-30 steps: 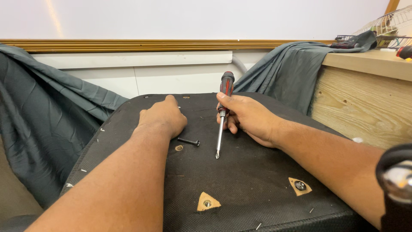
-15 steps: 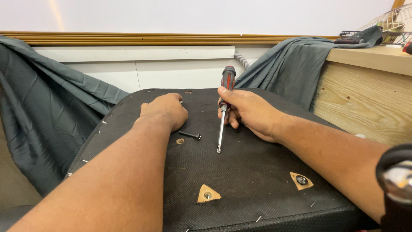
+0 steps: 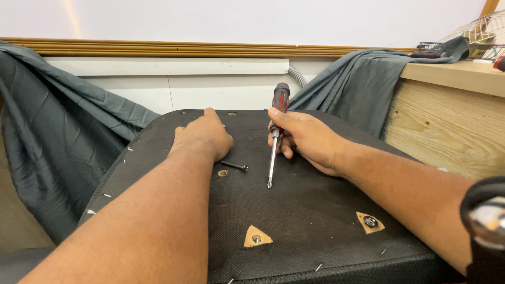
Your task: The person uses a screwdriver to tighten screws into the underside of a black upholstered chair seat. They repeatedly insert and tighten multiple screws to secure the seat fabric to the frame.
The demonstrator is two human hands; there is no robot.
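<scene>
Little moved since earlier | your right hand (image 3: pixel 305 139) gripped screwdriver (image 3: pixel 275 131), tip on panel (image 3: pixel 315 210) | left hand (image 3: pixel 202 137) lay curled by bolt (image 3: pixel 234 166)

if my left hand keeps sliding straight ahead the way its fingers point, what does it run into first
Probably nothing on the panel: the left hand points toward the far edge of the black fabric-covered panel, with only small staples there. Past that edge stands the white wall, though depth is hard to judge.

Bright even indoor light, soft shadows, faint wall glare, blurred lower-right edge
</scene>
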